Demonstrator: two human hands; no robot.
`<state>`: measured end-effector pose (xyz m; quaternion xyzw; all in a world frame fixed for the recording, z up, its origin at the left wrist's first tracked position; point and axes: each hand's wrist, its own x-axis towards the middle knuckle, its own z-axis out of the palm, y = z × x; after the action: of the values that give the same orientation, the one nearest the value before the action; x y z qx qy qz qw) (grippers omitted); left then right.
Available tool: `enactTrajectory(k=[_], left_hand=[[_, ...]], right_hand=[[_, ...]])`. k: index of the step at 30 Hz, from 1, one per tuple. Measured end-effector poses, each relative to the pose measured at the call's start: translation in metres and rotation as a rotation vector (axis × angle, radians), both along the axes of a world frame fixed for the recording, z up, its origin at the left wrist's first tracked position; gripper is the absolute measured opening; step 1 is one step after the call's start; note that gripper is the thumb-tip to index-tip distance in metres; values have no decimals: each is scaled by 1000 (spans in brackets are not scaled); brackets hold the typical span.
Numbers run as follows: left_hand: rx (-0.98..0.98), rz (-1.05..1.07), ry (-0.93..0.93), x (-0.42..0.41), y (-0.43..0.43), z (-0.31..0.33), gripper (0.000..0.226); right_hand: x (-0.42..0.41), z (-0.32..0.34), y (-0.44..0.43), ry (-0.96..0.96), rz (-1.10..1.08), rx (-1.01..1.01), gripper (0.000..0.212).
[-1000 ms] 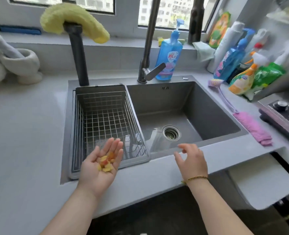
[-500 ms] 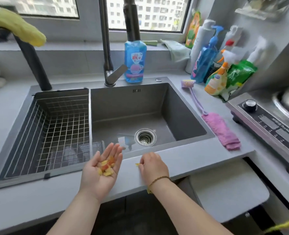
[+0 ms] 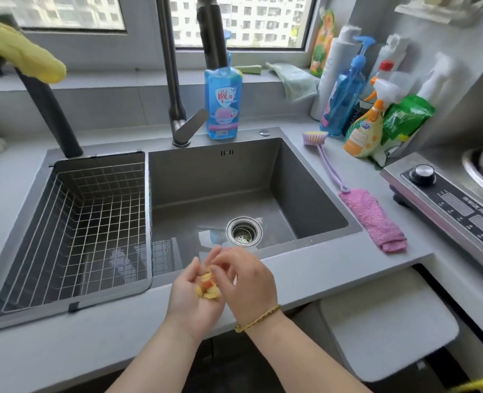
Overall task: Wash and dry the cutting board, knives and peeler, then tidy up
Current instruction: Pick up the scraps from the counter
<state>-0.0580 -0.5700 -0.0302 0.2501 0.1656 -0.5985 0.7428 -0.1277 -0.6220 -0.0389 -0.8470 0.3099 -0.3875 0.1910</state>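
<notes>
The wire basket [image 3: 93,222] fills the left part of the sink [image 3: 314,194]. The cutting board, knives and peeler are nowhere in view, so washing looks not yet begun. Over the front edge of the desk [image 3: 64,350] the left hand [image 3: 189,304] lies palm up, fingers relaxed, cupping a small heap of yellow and pink peel scraps [image 3: 207,289]. The right hand [image 3: 249,282] arches over that heap from the right, fingertips curled down onto it; whether it pinches a piece is hidden by its own knuckles. The drain strainer [image 3: 243,231] sits straight ahead of both hands, just beyond them. Right of the sink lie a brush [image 3: 324,161] and a pink cloth [image 3: 373,219], both lengthwise front to back. A white lidded box [image 3: 387,321], perhaps a bin, stands below and to the right, nearer the right hand; the scraps likely go there.
</notes>
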Motion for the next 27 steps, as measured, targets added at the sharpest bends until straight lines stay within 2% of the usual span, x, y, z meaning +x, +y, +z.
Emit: enactTrajectory(k=[4, 8, 11, 15, 17, 19, 22, 24, 27], left_hand=[[-13, -74, 44, -4, -9, 3, 39], [28, -147, 68, -1, -26, -2, 38], [62, -208, 38, -6, -39, -4, 39], [52, -217, 40, -13, -47, -7, 47], [46, -220, 38, -18, -48, -7, 53], [54, -217, 15, -27, -48, -5, 54], [61, -192, -21, -43, -49, -2, 57], [64, -156, -36, -60, -50, -2, 54], [69, -77, -63, -98, -48, -3, 39]], right_hand=[[-4, 4, -2, 53, -25, -34, 19], [-14, 6, -7, -35, -60, 18, 20], [-29, 10, -16, -87, -133, 50, 11], [-75, 9, -27, -56, -311, 146, 26], [-117, 6, -32, -1, -438, 263, 27], [-168, 2, -39, 70, -613, 489, 15], [-243, -14, -44, 112, -847, 821, 16], [-276, -24, -45, 159, -863, 941, 15], [-309, -39, -49, 229, -814, 1071, 19]])
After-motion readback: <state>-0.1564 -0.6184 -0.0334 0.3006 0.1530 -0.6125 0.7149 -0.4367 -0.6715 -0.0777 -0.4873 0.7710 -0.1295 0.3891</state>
